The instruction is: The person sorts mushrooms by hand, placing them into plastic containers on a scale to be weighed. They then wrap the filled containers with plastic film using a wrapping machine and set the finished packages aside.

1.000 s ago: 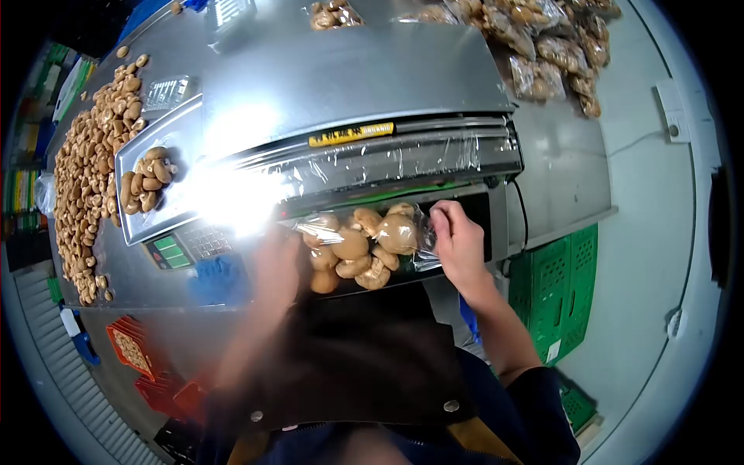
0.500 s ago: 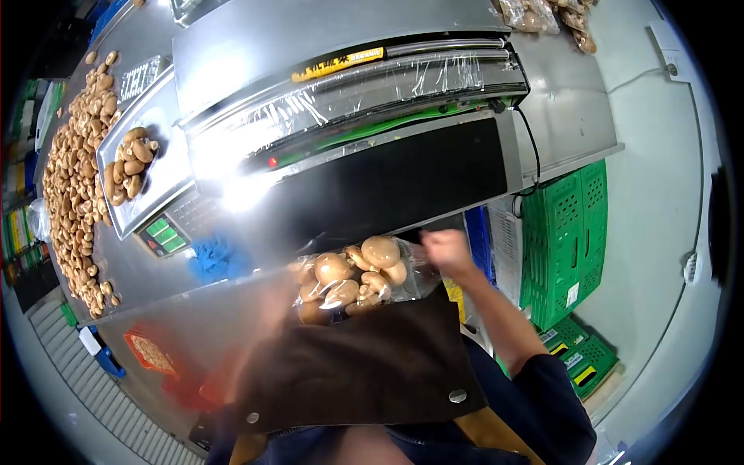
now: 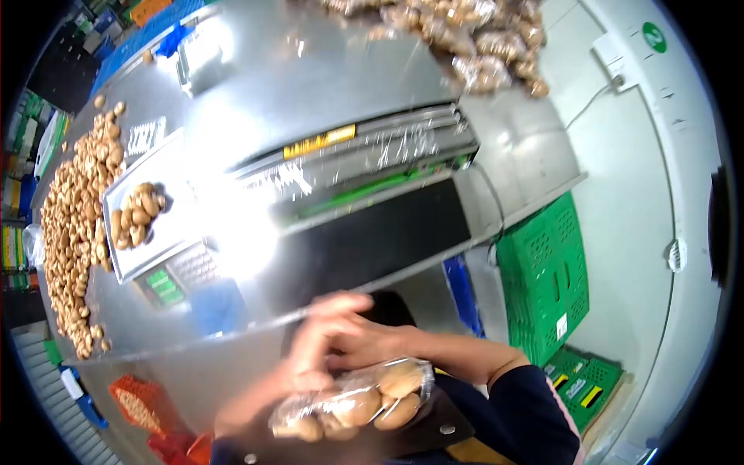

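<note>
A clear film-wrapped pack of brown mushrooms [image 3: 356,407] lies tilted close against my dark apron. My left hand [image 3: 310,360] is at the pack's far side, its fingers smeared by motion, so its grip cannot be made out. Crossing in from the right, my right hand [image 3: 368,345] meets the left one at the pack's upper edge. Its fingers are curled at the film and partly hidden behind the left hand. The wrapping machine's black plate [image 3: 380,244] is just beyond both hands.
Mushrooms lie on the scale tray [image 3: 174,217], beside a large mushroom pile [image 3: 77,225]. A blue cloth [image 3: 217,306] sits near the table edge. Wrapped packs [image 3: 480,50] crowd the back right. Green crates [image 3: 542,271] stand to the right, a red basket [image 3: 143,403] low left.
My right hand has moved left from the pack's right end to meet my left hand. The pack sits lower in view and closer to me, as the camera view has shifted.
</note>
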The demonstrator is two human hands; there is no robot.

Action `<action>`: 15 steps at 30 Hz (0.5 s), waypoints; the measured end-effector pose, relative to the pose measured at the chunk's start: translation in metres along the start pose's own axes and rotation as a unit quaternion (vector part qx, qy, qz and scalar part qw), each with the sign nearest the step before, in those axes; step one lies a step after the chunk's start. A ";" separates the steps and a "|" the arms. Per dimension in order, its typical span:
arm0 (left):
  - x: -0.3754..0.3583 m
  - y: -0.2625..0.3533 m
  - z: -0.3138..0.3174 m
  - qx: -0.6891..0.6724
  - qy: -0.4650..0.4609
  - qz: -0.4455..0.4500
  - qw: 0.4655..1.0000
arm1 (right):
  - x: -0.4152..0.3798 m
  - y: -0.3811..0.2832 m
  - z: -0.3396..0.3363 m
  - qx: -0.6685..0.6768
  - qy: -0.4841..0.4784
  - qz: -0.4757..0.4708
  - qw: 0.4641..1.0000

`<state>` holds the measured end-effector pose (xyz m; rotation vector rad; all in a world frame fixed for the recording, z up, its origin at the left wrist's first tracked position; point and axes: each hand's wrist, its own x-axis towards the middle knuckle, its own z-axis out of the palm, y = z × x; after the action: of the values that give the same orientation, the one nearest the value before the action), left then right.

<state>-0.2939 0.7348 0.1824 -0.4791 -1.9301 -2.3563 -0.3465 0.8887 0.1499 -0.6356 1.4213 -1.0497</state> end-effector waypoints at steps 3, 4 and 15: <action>0.014 0.061 0.020 -0.408 -0.083 -0.306 0.856 | -0.007 -0.009 -0.048 -0.144 0.049 -0.045 0.987; 0.015 0.066 0.022 -0.469 -0.084 -0.350 0.807 | -0.018 -0.024 -0.063 -0.104 0.093 -0.034 0.990; -0.016 -0.003 -0.014 -0.378 0.169 -0.400 0.817 | -0.025 -0.077 -0.088 -0.015 -0.047 -0.064 0.997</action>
<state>-0.2819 0.7199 0.1723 0.8979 -1.0405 -3.3442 -0.4436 0.8962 0.2197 -0.7965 1.3302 -1.0845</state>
